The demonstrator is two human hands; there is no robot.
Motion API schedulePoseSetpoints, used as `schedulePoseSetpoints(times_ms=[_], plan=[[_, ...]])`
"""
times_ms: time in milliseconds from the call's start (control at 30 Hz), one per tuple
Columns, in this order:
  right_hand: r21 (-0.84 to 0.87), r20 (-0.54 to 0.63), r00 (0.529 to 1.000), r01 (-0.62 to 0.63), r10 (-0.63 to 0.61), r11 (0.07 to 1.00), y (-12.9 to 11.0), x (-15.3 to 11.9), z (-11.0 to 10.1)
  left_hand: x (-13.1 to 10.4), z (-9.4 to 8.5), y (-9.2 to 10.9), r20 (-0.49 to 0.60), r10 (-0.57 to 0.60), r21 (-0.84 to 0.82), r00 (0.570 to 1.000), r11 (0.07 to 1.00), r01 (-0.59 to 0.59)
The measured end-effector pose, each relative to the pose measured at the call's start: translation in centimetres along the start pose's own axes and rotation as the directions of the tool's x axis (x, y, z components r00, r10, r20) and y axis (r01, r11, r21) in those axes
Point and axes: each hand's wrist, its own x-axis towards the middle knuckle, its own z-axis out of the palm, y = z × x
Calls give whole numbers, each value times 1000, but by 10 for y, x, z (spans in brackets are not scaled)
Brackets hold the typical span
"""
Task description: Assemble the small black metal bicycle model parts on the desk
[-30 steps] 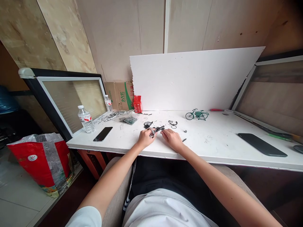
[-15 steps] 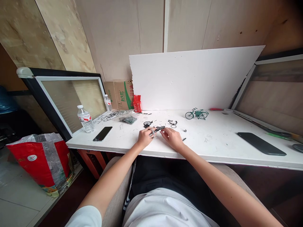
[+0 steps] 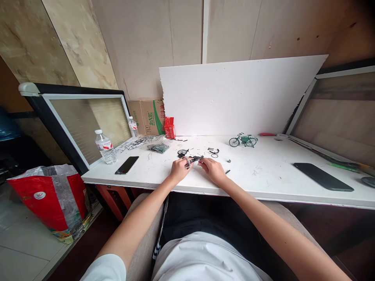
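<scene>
Near the front middle of the table, my left hand (image 3: 180, 169) is closed on a partly built model bicycle (image 3: 194, 158), with dark parts and silvery bars showing by the fingers. My right hand (image 3: 213, 169) has its thumb and fingers pinched together close to the model's right end. Whatever lies between those fingertips is too small to make out. Just behind the left hand sits a loose black spoked wheel (image 3: 183, 152). A curved black part (image 3: 216, 151) and a small ring (image 3: 214, 155) lie behind the right hand.
A finished green model bicycle (image 3: 243, 140) stands at the back right. Left of my hands are a bag of small parts (image 3: 158, 148), black part frames (image 3: 137, 143), a phone (image 3: 127, 165) and a water bottle (image 3: 106, 147). A black phone (image 3: 322, 177) lies right.
The held model has turned slightly, so the dark wheel-like piece at its right end shows differently. Both hands stay in nearly the same place.
</scene>
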Motion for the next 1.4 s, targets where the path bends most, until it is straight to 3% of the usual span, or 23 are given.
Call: schedulePoseSetpoints(times_ms=[533, 900, 1167, 1400], plan=[[-88, 46, 998, -43, 48, 995, -5, 1, -3, 3, -2, 4, 22, 31, -90, 999, 996, -29], [-53, 31, 999, -41, 42, 998, -4, 1, -6, 1, 0, 3, 51, 17, -16, 999, 1000, -16], [-60, -54, 996, -74, 71, 995, -5, 1, -3, -2, 4, -4, 36, -42, 91, 998, 995, 39], [-70, -30, 998, -64, 62, 996, -2, 0, -1, -2, 6, -5, 44, -17, 107, 999, 994, 12]])
